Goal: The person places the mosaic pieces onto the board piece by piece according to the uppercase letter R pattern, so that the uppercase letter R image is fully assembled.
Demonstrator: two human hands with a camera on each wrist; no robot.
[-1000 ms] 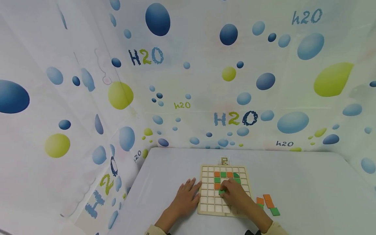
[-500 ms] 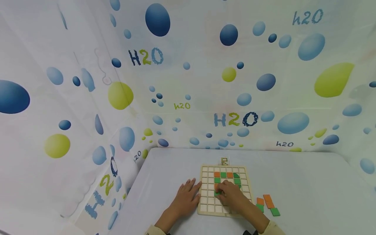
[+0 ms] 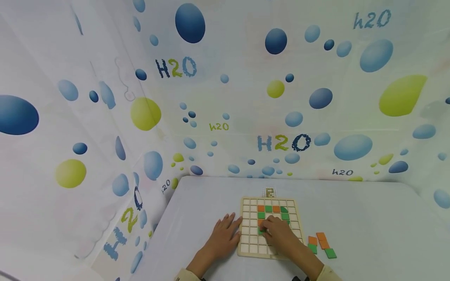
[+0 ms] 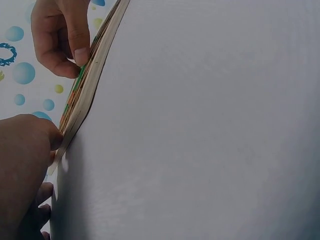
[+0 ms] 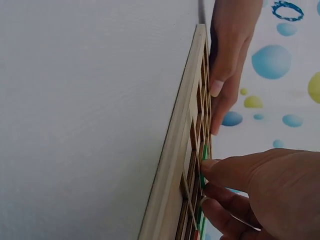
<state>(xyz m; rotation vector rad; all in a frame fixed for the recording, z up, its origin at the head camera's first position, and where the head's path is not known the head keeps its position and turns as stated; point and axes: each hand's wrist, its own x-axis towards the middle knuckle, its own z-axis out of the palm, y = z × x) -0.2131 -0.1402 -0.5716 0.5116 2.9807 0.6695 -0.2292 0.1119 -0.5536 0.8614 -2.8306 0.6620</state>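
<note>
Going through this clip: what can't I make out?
Head: part of the board, covered by the right hand.
Head: part of the green tile, behind that hand.
Head: detail on the pattern card, too small.
Left wrist: the board's face, seen nearly edge-on.
Right wrist: the board's end, cut off at bottom.

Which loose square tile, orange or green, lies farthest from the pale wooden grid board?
The green square tile at the group's right end; the other loose green tile and the orange tiles all lie nearer the board.
</note>
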